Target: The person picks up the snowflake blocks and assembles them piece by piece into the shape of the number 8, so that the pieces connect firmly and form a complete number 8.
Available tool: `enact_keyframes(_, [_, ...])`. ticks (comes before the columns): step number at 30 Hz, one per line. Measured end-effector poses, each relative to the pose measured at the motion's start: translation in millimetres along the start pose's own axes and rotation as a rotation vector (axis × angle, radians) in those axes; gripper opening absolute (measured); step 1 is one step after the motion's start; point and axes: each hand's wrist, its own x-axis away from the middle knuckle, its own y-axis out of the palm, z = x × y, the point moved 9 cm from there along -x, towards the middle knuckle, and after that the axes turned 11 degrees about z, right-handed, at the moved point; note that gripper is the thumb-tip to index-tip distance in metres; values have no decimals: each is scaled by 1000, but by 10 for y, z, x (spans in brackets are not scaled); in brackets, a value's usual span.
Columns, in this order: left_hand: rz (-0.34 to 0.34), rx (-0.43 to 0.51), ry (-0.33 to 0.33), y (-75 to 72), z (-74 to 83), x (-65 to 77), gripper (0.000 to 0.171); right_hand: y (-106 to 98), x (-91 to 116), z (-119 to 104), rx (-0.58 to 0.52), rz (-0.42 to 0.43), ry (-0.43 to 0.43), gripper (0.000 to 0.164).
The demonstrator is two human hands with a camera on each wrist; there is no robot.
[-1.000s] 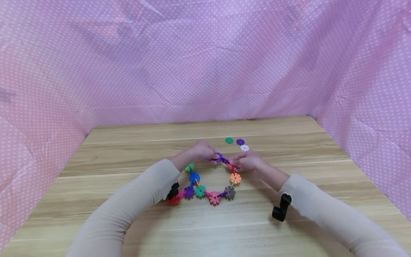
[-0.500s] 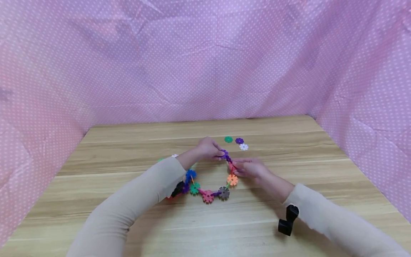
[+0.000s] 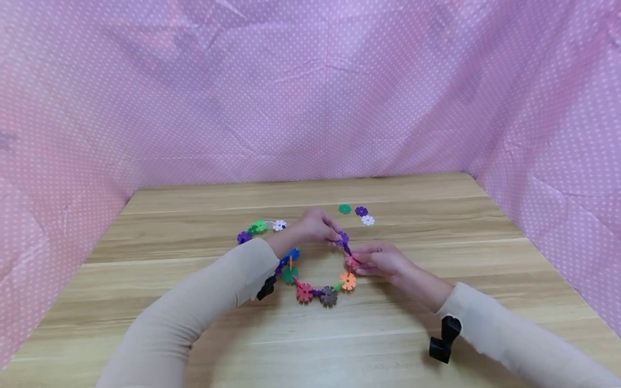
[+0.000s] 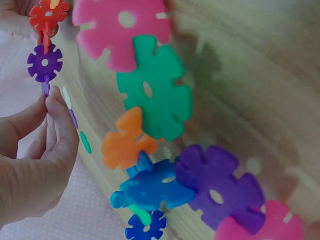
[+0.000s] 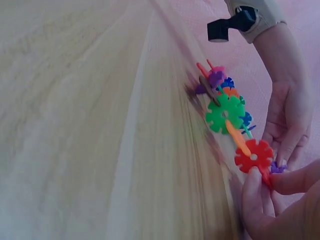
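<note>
A chain of interlocking snowflake discs (image 3: 304,292) curves over the wooden table. My left hand (image 3: 317,226) pinches a purple disc (image 3: 343,238) at one end of it between thumb and fingers. Close by, my right hand (image 3: 383,261) pinches the chain at a pinkish-red disc (image 3: 351,262), seen as a red disc (image 5: 254,156) in the right wrist view. An orange disc (image 3: 347,281) and a brown disc (image 3: 329,296) follow along the near curve. My left forearm hides part of the chain; a green disc (image 3: 260,226) and a white disc (image 3: 279,225) show beyond it.
Behind the hands lie a loose green disc (image 3: 344,209), a purple disc (image 3: 361,211) and a white disc (image 3: 368,220). Pink dotted cloth (image 3: 310,108) hangs around the table (image 3: 412,202). A black wrist device (image 3: 445,339) hangs below the right sleeve.
Both hands have shifted slightly right, the right one also nearer the front, each still gripping the chain. The chain's near curve slid left, and its far part has come out beyond the left forearm.
</note>
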Motion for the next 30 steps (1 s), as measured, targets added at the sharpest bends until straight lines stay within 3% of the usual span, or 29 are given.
enact_keyframes(5, [-21, -16, 1, 35, -6, 31, 16, -52, -44, -104, 176, 19, -105, 37])
enact_keyframes(9, [-16, -33, 8, 42, 12, 44, 16, -66, -121, -232, 220, 47, -181, 37])
enact_keyframes(23, [-53, 6, -17, 108, 45, -58, 18, -39, -280, -156, 75, -13, -46, 39])
enact_keyframes(25, [-3, -38, 15, 68, 88, -127, 16, -39, -285, -143, 62, -22, -42, 40])
enact_keyframes(28, [101, -211, 99, -1, 192, -269, 4, -42, -291, -135, 66, -26, -48, 41])
enact_keyframes(30, [170, -337, 155, -31, 273, -361, 14, -45, -292, -137, 75, -23, -54, 42])
